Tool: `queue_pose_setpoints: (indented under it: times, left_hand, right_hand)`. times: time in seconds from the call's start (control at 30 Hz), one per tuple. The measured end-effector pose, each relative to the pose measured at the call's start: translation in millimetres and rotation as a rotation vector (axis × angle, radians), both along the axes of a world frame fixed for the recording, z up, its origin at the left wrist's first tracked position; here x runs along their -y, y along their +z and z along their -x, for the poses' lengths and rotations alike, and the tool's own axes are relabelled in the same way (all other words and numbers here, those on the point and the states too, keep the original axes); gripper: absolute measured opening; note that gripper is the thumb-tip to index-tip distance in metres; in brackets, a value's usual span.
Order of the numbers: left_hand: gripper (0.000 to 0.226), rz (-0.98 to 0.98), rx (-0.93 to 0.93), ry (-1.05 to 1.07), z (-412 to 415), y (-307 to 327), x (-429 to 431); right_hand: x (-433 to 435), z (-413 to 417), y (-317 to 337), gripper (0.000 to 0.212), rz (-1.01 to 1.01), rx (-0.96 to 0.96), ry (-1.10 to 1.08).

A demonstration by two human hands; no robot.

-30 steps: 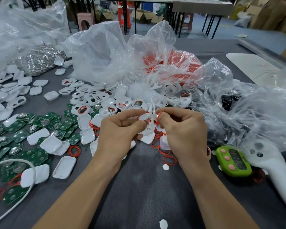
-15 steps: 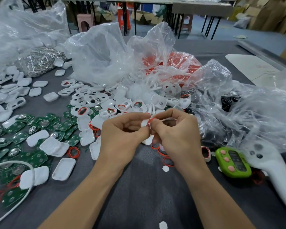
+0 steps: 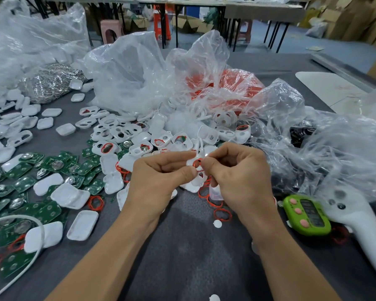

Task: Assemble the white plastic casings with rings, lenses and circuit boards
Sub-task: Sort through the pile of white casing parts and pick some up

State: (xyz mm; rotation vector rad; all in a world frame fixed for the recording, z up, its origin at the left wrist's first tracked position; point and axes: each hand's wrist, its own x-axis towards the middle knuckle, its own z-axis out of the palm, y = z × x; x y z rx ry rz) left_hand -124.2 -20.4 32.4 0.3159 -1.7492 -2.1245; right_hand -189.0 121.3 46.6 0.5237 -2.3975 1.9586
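Both hands meet just above the tabletop. L hand grips a white casing btwn thumb & forefinger. R hand pinches a red ring at the casing's opening. Loose rings lie below the hands. Green circuit boards w/ more casings are spread at left.
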Motion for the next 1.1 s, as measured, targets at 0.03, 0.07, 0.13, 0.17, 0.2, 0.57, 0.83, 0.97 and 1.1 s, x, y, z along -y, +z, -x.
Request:
queue_pose_setpoints:
  times: [0.03,0.07,0.13,0.17,0.2,0.57,0.83,0.97,1.1]
  left_hand:
    - [0.034,0.002,0.009,-0.003,0,0,1]
    - [0.033,0.003,0.018,-0.008,-1,-1,2]
    - [0.032,-0.003,0.036,-0.023,-2,-1,3]
    - [0.032,-0.012,0.042,-0.030,-2,-1,3]
    - [0.031,-0.021,0.045,-0.037,-3,-1,4]
    - [0.036,-0.039,0.033,0.031,0,-2,-4]
    - [0.039,0.024,-0.001,0.019,-1,-3,-2]
    - [0.033,-0.033,-0.034,-0.013,1,-5,0]
    - [0.033,-0.255,0.002,-0.161,1,-7,6]
  right_hand:
    - [-1,-1,1,0.024,-0.005,-0.011,0.010]
    - [-1,-2,1,0.023,-0.008,-0.021,0.022]
    - [-1,-2,2,0.021,-0.023,-0.043,0.038]
    - [-1,-2,3,0.021,-0.033,-0.056,0.043]
    - [-1,-3,3,0.020,-0.044,-0.069,0.045]
    - [0,-4,-2,0.019,-0.114,-0.205,0.016]
    - [-5,-2,2,0.021,-0.064,-0.009,0.083]
    - [-6,-2,1,0.017,0.035,0.033,0.061]
    - [-3,-1,1,0.015,0.089,0.053,0.099]
